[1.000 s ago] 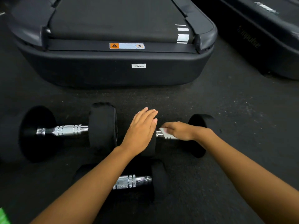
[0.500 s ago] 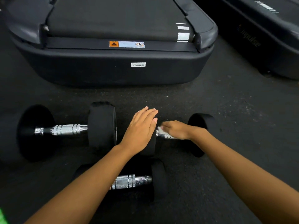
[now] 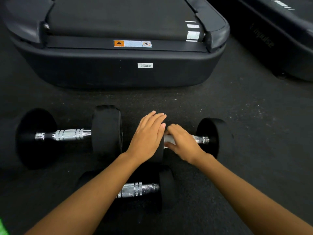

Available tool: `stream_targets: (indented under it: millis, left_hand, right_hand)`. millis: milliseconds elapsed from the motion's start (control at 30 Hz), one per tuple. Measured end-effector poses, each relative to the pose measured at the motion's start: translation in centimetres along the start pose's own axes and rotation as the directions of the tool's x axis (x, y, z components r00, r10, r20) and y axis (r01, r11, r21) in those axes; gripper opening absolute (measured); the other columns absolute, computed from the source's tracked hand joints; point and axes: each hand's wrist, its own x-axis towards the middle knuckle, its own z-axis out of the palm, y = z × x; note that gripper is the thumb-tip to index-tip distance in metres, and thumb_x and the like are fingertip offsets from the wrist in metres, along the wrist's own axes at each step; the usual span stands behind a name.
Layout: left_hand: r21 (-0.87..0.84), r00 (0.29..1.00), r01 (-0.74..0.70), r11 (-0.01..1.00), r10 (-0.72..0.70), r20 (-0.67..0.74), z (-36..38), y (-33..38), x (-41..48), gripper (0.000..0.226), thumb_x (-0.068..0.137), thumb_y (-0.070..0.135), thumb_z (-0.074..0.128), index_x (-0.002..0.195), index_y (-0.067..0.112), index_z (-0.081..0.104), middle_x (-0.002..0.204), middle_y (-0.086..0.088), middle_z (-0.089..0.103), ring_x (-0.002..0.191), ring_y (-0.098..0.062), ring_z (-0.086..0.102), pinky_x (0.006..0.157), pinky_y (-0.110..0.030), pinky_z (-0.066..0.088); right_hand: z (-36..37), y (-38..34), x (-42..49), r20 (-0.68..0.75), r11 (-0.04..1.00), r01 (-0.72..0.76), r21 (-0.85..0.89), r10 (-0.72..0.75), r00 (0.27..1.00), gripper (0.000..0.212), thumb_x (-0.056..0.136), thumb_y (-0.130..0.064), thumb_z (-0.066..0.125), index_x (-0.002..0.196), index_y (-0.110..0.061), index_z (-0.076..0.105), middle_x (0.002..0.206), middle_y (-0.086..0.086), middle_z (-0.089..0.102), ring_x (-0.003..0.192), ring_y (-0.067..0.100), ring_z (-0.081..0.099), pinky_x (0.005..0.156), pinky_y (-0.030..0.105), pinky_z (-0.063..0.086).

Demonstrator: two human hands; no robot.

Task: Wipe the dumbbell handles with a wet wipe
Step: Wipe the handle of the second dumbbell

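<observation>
Three black dumbbells with chrome handles lie on the dark floor. The right dumbbell has my right hand wrapped over the left part of its handle, pressing a white wet wipe around it. My left hand lies flat, fingers together, on that dumbbell's left weight, which it mostly hides. The large left dumbbell shows its bare handle. A smaller near dumbbell lies under my left forearm, its handle partly covered.
A treadmill's rear end stands just beyond the dumbbells. A second black machine base runs along the far right. A green scrap shows at the bottom left corner. Bare rubber floor lies to the right.
My right hand has slid slightly left along the handle with the wipe, exposing more chrome near the right weight. The left hand stays flat on the weight.
</observation>
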Motion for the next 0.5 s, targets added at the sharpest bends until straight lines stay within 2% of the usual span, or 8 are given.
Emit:
stream_targets:
  millis: [67,167,267,333,400,500]
  left_hand:
    - [-0.002,1.000,0.006,1.000,-0.006,0.013,0.0,-0.1,0.1,0.042,0.102,0.029,0.027,0.140,0.015,0.037,0.146,0.002,0.038,0.140,-0.010,0.017,0.111,-0.019,0.003]
    - [-0.003,1.000,0.000,1.000,0.000,0.018,-0.1,-0.4,0.1,0.042,0.101,0.028,0.028,0.140,0.015,0.037,0.146,0.002,0.038,0.140,-0.010,0.017,0.112,-0.021,0.005]
    - [-0.003,1.000,-0.003,1.000,0.003,0.005,0.1,-0.3,-0.1,0.047,0.101,0.035,0.023,0.139,0.014,0.039,0.144,0.001,0.040,0.139,-0.012,0.019,0.113,-0.023,0.008]
    - [-0.002,1.000,-0.002,1.000,0.002,-0.002,0.1,-0.1,-0.1,0.051,0.099,0.038,0.019,0.139,0.013,0.040,0.143,0.001,0.041,0.139,-0.012,0.020,0.113,-0.024,0.008]
    - [0.001,1.000,-0.006,1.000,0.006,-0.011,0.3,0.1,-0.1,0.058,0.095,0.041,0.013,0.138,0.013,0.041,0.143,0.001,0.042,0.139,-0.012,0.022,0.112,-0.023,0.008]
    - [0.010,1.000,-0.004,1.000,0.004,-0.022,0.1,0.3,0.0,0.059,0.095,0.042,0.014,0.138,0.013,0.041,0.143,0.001,0.043,0.139,-0.012,0.022,0.111,-0.021,0.006]
  right_hand:
    - [0.1,0.1,-0.5,-0.040,0.995,0.062,-0.081,-0.065,0.997,0.027,0.082,-0.022,0.068,0.103,-0.009,0.055,0.102,0.005,0.057,0.090,0.016,0.049,0.083,0.030,0.041]
    - [-0.4,1.2,-1.6,-0.039,0.971,0.141,-0.195,-0.151,0.988,0.030,0.080,-0.020,0.070,0.104,-0.008,0.057,0.105,0.006,0.059,0.096,0.020,0.053,0.092,0.029,0.040]
    - [-0.5,2.1,-2.6,-0.088,0.967,0.106,-0.231,-0.130,0.988,0.030,0.079,-0.019,0.072,0.102,-0.009,0.057,0.103,0.006,0.059,0.095,0.022,0.057,0.101,0.030,0.036]
    - [-0.2,1.9,-2.9,-0.131,0.965,0.086,-0.248,-0.121,0.984,0.030,0.076,-0.017,0.075,0.099,-0.007,0.058,0.098,0.006,0.060,0.090,0.023,0.058,0.102,0.028,0.033]
    - [0.3,1.5,-3.0,-0.160,0.964,0.069,-0.256,-0.113,0.981,0.030,0.074,-0.015,0.076,0.097,-0.005,0.059,0.097,0.008,0.061,0.089,0.023,0.058,0.102,0.031,0.037]
    - [0.9,1.0,-2.5,-0.163,0.970,0.082,-0.227,-0.121,0.979,0.026,0.086,-0.021,0.060,0.106,-0.004,0.061,0.107,0.009,0.064,0.097,0.022,0.057,0.105,0.034,0.037]
